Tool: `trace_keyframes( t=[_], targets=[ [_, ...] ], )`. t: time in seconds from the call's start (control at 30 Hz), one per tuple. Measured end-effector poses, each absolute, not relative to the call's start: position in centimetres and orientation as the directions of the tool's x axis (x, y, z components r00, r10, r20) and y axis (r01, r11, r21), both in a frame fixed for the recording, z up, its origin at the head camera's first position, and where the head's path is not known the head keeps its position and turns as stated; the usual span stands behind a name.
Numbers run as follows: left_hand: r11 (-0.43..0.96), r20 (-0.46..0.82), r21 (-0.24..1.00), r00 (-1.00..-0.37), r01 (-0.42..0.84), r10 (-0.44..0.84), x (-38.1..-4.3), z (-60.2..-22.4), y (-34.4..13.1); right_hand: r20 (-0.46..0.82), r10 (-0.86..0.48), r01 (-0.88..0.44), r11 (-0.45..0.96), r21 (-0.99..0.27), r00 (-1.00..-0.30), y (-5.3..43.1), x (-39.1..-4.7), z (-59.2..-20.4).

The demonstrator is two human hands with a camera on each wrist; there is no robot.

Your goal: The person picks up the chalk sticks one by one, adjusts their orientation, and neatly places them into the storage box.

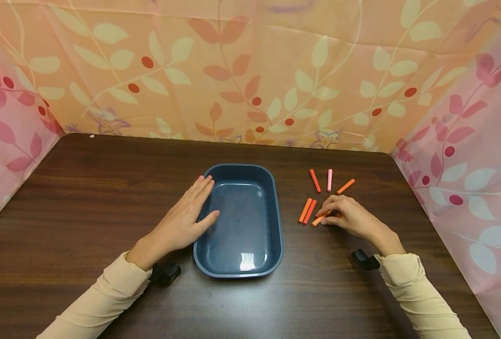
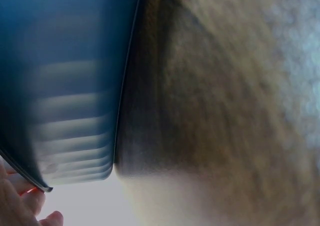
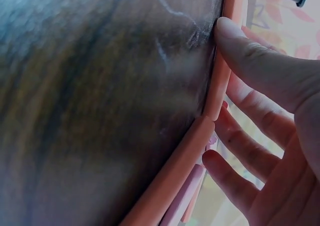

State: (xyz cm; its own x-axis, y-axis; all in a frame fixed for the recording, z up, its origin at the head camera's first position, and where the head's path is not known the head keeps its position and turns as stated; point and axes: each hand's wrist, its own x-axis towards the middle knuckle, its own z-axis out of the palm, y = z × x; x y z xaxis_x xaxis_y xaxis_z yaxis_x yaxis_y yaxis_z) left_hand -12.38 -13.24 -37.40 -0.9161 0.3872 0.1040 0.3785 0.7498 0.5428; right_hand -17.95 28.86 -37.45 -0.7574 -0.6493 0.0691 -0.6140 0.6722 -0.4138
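Observation:
A dark blue rectangular tray (image 1: 238,274) stands on the table, and its side fills the left of the left wrist view. My left hand (image 1: 180,219) rests along its left rim, fingers extended and thumb over the inside. To the right of the tray, my right hand (image 1: 352,217) pinches an orange chalk-like stick (image 1: 316,222) between thumb and fingers, low over the table. In the right wrist view, the thumb presses on a stick (image 3: 218,86). Beside this hand lie an orange stick (image 1: 305,210) and a red stick (image 1: 310,212), side by side.
Farther back on the table are a red stick (image 1: 315,181), a pink stick (image 1: 330,180) and another orange stick (image 1: 345,187). Floral cloth (image 1: 250,70) hangs behind the dark wooden table (image 1: 106,188) and along both sides. A small white spot (image 1: 91,136) marks the back left edge.

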Motion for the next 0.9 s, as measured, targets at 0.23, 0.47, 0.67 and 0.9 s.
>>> trace_keyframes(
  t=[0.23, 0.47, 0.67, 0.9],
  targets=[
    [0.746, 0.113, 0.544, -0.914, 0.385, 0.389, -12.4, -37.5, -13.2, 0.049, -0.624, -0.581, 0.692, -0.429, -0.780, 28.9, -17.7, -37.2],
    [0.745, 0.129, 0.538, -0.912, 0.395, 0.390, -12.6, -37.8, -13.3, 0.077, -0.618, -0.586, 0.688, -0.428, -0.783, 28.8, -17.6, -36.7],
    [0.744, 0.122, 0.536, -0.909, 0.399, 0.400, -12.6, -37.8, -13.3, 0.128, -0.598, -0.593, 0.699, -0.401, -0.791, 28.8, -17.7, -36.1],
    [0.738, 0.142, 0.536, -0.905, 0.411, 0.401, -12.5, -37.7, -13.3, 0.119, -0.557, -0.551, 0.723, -0.416, -0.822, 28.7, -17.9, -35.0]
  ],
)
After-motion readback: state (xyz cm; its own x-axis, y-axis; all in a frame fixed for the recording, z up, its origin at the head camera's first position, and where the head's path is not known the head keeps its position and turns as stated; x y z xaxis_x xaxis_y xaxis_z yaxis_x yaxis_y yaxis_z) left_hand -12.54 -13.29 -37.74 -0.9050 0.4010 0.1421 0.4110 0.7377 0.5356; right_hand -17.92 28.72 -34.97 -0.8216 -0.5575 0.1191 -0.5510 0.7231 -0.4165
